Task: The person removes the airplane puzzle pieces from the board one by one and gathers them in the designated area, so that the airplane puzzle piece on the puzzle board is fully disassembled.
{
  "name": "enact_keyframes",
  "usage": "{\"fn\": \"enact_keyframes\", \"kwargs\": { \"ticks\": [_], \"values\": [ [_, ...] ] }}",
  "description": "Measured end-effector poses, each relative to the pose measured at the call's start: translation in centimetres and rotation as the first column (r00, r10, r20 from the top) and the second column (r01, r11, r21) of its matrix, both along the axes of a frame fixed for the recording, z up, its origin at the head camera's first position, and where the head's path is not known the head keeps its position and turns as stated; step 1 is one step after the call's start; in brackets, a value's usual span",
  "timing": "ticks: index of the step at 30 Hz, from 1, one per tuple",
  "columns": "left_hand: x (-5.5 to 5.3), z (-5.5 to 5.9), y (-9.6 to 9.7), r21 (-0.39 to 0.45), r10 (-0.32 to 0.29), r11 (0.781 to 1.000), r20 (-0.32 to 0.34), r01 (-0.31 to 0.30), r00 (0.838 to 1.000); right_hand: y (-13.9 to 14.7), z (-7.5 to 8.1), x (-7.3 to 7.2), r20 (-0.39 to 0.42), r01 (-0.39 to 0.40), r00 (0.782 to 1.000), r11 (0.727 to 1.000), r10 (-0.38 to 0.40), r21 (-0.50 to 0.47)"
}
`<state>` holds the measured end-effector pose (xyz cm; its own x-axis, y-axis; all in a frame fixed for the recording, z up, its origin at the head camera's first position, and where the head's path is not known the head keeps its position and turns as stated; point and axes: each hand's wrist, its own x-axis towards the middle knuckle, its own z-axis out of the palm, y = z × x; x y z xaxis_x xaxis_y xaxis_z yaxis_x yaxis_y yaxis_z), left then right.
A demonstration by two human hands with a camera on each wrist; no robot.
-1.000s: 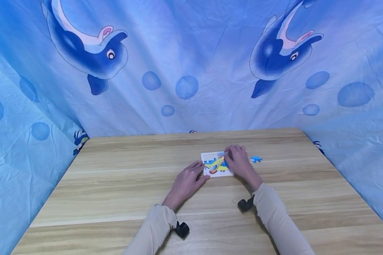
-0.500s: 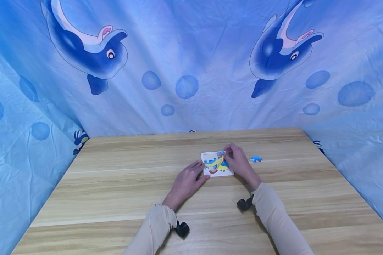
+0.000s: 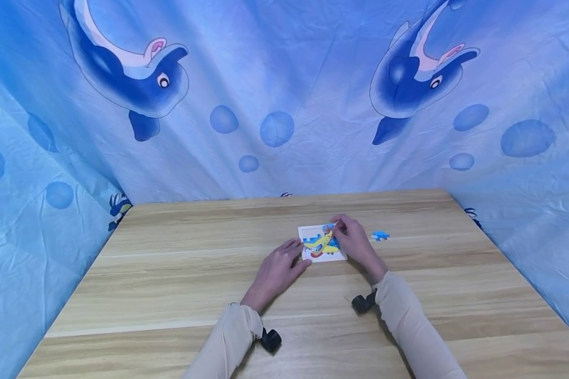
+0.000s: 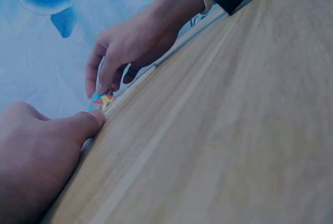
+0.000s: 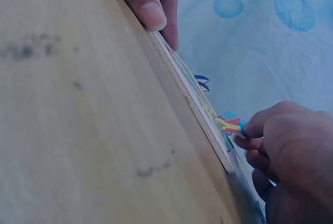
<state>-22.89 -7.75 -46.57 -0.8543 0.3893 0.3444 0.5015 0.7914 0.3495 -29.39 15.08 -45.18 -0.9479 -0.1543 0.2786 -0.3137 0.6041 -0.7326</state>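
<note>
Pinching a small puzzle piece [image 5: 231, 124], blue with red and yellow, between thumb and fingertips of the right grip [image 3: 354, 241]. Holding it at the far right corner of the puzzle frame [image 3: 329, 260], at or just above the surface there. Cannot tell from any view whether seated, touching or slightly raised.

Resting the left grip [image 3: 278, 271] at the frame's opposite side, fingers laid fairly straight against the left edge, thumb set on the near left corner. In the right wrist view, showing that thumb down against the frame's pale rim.

Can see the frame lying flat on the tabletop [image 3: 170, 295], between both hands. Inside its white border, can make out a yellow airplane [image 3: 320, 245] with a red nose, set among blue pieces, and pale backing toward the far left.

Just beyond the right grip, to its right, can see a loose blue cluster [image 3: 380, 236] on the wood, near the frame but apart from it; too small to count as one piece or more.

Farther back along the arms, can see a black wrist camera on each wrist, left [image 3: 271, 341] and right [image 3: 362, 304], then beige sleeves [image 3: 412, 326]. Across the tabletop, can follow light and brown grain, with a few dark smudges [image 5: 26, 50] in the right wrist view. Behind and to both sides, can see a blue curtain [image 3: 313, 68] printed with dolphins [image 3: 128, 79] and round bubbles [image 3: 277, 129].
</note>
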Motion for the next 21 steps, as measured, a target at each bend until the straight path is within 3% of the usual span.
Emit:
{"fn": "enact_keyframes", "kwargs": {
  "ticks": [8, 21],
  "values": [
    [-0.1, -0.1, 0.1, 0.008, -0.006, 1.0, -0.019, 0.006, 1.0, 1.1, -0.1, 0.0, -0.028, -0.015, 1.0, 0.998, 0.013, -0.061],
    [-0.1, -0.1, 0.1, -0.004, 0.008, 1.0, -0.003, -0.008, 1.0, 3.8, -0.1, 0.1, -0.061, 0.02, 0.998, 0.997, -0.025, -0.073]
  ]
}}
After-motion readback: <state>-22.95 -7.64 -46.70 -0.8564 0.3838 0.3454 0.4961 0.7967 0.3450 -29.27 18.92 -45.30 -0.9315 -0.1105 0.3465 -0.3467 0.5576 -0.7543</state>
